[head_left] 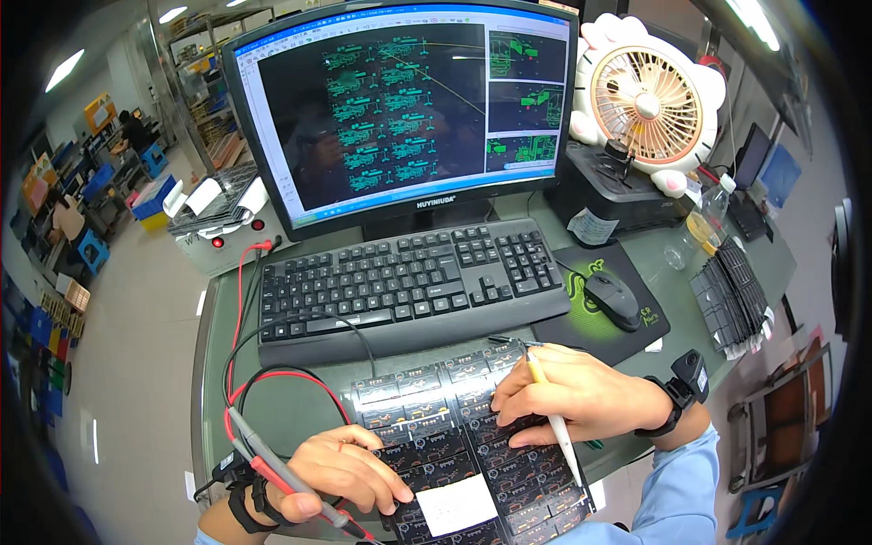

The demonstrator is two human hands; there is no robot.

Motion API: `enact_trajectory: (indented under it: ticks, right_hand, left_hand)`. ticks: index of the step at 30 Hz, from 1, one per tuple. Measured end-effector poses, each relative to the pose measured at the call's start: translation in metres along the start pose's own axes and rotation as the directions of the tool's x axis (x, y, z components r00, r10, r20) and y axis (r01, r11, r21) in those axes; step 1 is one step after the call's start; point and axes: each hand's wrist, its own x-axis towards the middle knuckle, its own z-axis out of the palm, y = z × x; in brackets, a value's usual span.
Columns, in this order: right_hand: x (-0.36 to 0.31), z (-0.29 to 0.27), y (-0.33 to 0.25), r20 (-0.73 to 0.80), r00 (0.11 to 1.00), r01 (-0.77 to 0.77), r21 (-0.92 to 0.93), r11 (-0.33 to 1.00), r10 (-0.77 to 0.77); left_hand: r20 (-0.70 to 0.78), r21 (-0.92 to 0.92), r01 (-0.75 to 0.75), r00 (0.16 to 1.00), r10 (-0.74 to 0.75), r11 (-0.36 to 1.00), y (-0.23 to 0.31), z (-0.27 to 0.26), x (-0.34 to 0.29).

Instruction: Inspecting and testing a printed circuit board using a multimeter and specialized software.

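Observation:
My left hand (341,472) is closed around a grey and red test probe (261,447), and its fingertips touch the left side of a black circuit board panel (495,454). Many small board outlines with gold pads repeat across the panel. My right hand (577,395) grips a yellow and white pen (559,427) that slants across the panel's right half, with its fingertips against the panel. A small white paper (456,505) lies on the panel's lower middle. Red and black test leads (289,374) loop beside my left hand.
Behind the panel stand a black keyboard (409,282) and a monitor (400,118) showing green circuit drawings. A mouse (613,302) rests on a mat at right, near a plastic bottle (713,207), stacked dark boards (729,295) and a fan (647,104). A metal box (218,238) stands at left.

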Motion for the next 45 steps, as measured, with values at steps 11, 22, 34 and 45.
enact_trajectory:
  ticks: [11,22,34,45]
  right_hand:
    - [0.0,0.001,0.0,0.008,1.0,-0.013,0.015,1.0,0.012]
    - [0.0,0.002,0.0,-0.001,1.0,-0.012,0.005,1.0,0.012]
    - [-0.001,-0.001,-0.002,0.023,0.999,-0.034,0.014,0.999,0.033]
    - [-0.001,0.0,0.001,0.015,1.0,-0.024,0.003,1.0,0.024]
  left_hand:
    - [0.029,-0.069,0.044,0.999,-0.042,0.997,-0.002,-0.005,-0.005]
    - [-0.035,-0.181,0.09,0.995,-0.098,0.979,0.001,-0.003,-0.005]
    - [-0.038,-0.177,0.05,0.998,-0.057,0.983,-0.003,-0.002,-0.006]
    - [-0.073,-0.093,-0.025,0.997,0.018,0.995,-0.002,0.001,0.004]
